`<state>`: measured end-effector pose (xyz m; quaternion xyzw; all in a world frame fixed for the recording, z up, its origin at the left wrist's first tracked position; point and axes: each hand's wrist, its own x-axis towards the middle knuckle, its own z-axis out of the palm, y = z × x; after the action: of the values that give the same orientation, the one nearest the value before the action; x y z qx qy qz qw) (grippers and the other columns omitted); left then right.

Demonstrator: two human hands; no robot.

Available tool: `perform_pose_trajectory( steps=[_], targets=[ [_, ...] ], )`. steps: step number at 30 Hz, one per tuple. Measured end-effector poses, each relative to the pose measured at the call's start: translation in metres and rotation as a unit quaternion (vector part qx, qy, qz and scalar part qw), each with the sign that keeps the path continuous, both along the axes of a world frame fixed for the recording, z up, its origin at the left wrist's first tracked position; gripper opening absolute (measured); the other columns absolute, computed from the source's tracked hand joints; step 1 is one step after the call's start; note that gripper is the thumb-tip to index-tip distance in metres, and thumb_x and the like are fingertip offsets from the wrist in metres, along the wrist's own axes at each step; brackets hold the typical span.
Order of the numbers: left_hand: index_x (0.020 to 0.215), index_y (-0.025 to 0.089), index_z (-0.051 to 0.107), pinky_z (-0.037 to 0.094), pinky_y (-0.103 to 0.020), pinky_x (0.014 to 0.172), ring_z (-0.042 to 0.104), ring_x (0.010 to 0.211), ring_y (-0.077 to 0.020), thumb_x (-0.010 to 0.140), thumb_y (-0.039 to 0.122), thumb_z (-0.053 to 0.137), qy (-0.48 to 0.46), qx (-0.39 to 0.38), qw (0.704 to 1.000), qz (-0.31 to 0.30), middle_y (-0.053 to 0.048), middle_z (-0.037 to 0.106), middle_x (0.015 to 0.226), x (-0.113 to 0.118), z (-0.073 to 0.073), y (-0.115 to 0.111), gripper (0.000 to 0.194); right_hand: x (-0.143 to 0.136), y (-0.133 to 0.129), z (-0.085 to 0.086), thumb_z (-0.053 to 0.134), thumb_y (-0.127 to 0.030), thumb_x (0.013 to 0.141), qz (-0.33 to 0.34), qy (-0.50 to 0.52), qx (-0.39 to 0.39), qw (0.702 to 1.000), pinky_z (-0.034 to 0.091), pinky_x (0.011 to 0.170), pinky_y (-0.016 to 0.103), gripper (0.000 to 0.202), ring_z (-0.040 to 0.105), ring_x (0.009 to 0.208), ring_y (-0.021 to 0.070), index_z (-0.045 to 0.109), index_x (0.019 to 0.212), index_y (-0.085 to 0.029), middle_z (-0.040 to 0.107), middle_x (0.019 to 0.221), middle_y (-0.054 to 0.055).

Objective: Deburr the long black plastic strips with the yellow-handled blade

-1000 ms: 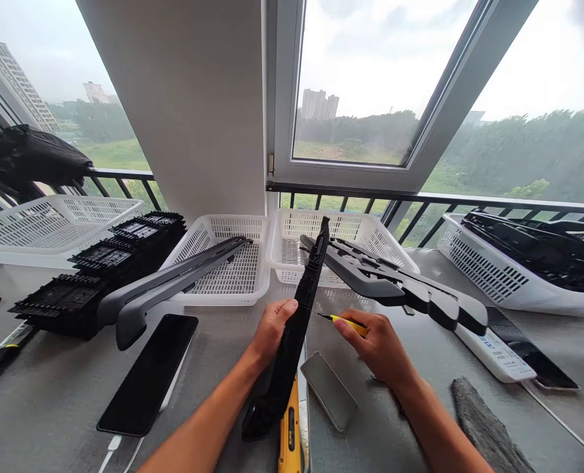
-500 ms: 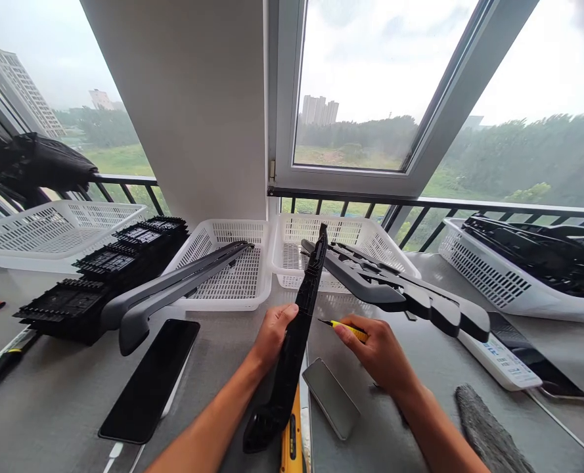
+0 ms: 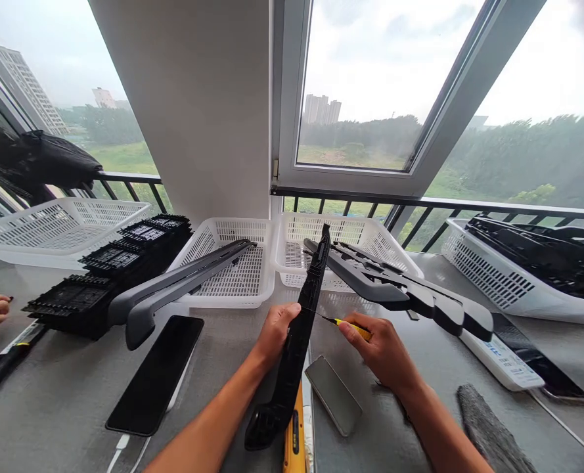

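The person's left hand (image 3: 274, 335) is closed around a long, slightly curved bar of black plastic (image 3: 296, 348), with the thumb pressed on it. The bar is held tilted above the grey metallic table (image 3: 227, 374), and its far end points toward a white plastic basket with slotted walls (image 3: 292, 279). Just to the right of the bar, the person's right hand (image 3: 378, 345) has its fingers folded narrowly around a slim tool with yellow handle and thin dark shaft (image 3: 358, 331). The shaft is directed at the bar, and its tip seems to reach it near the left thumb; whether it really touches, I cannot tell.

Below the near end of the bar there is a yellow-orange device (image 3: 295, 440), partly covered. To the right of the bar lie a small grey phone (image 3: 334, 394) and several dark grey curved handles (image 3: 380, 294). To the left of it are two similar handles and, farther, a stack of black plastic frames (image 3: 109, 282).

In my judgement, the work on this bar is under way and not finished, since the tool is at its side. Which of the other parts are completed, the view does not show.
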<state>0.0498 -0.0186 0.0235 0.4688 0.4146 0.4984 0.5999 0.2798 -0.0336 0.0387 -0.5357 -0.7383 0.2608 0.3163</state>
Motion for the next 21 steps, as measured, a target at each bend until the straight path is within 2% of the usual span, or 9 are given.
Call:
perform_pose_trajectory(
  steps=[11, 21],
  targets=[
    [0.063, 0.025, 0.046, 0.024, -0.03, 0.052, 0.028, 0.054, -0.0117, 0.084, 0.071, 0.069, -0.013, -0.006, 1.0, -0.014, 0.006, 0.037, 0.06, 0.0003, 0.0018, 0.0004, 0.056, -0.001, -0.0004, -0.0029, 0.054, -0.065, 0.105, 0.001, 0.0, 0.012, 1.0, 0.039, 0.063, 0.028, 0.057, 0.055, 0.063, 0.0157, 0.076, 0.079, -0.02, 0.064, 0.067, -0.001],
    [0.062, 0.026, 0.045, 0.024, -0.031, 0.055, 0.028, 0.057, -0.0133, 0.085, 0.064, 0.067, -0.001, 0.005, 1.0, -0.003, 0.005, 0.036, 0.062, -0.0012, 0.0025, 0.0004, 0.05, -0.0061, -0.0023, -0.0028, 0.051, -0.065, 0.106, -0.005, -0.016, -0.002, 1.0, 0.036, 0.064, 0.028, 0.058, 0.053, 0.063, 0.0157, 0.073, 0.077, -0.02, 0.063, 0.066, -0.001]
  ],
)
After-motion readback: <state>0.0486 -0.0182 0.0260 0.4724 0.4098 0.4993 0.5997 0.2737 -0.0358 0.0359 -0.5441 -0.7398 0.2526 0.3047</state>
